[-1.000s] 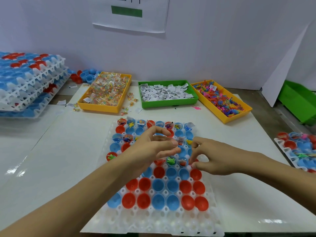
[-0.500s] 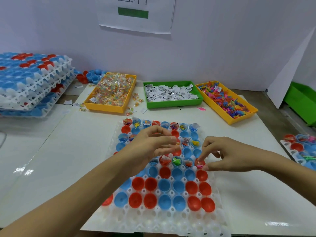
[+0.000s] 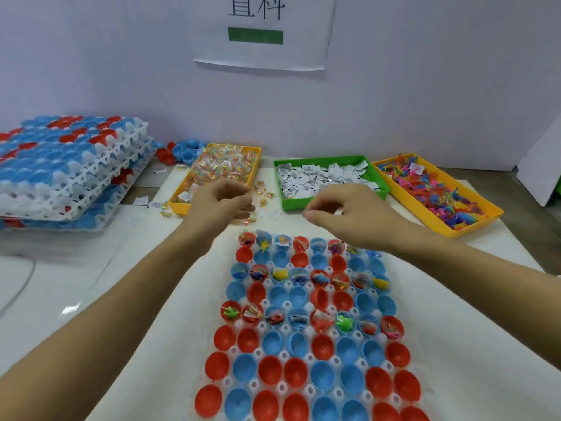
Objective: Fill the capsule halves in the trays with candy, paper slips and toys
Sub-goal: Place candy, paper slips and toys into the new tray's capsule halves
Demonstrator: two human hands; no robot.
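Note:
A white tray (image 3: 226,381) in front of me holds red and blue capsule halves. Three of its rows hold candy, slips and toys, and the rows between and below them are bare. My left hand (image 3: 220,205) hovers with curled fingers at the near right corner of the yellow candy tray (image 3: 182,208), above loose candies (image 3: 261,192). Whether it holds any I cannot tell. Over the front edge of the green paper slip tray (image 3: 381,189), my right hand (image 3: 343,212) has its fingers curled and thumb against the forefinger. Nothing shows in it. The yellow toy tray (image 3: 473,229) lies to the right.
A stack of white trays with capsule halves (image 3: 66,171) stands at the left. Loose blue and red halves (image 3: 182,150) lie behind the candy tray. A wall with a paper sign (image 3: 261,31) is close behind the trays.
Both hands have left the capsule tray and moved away from me, the left to the candy tray, the right to the paper slip tray. The camera has tilted closer over the tray.

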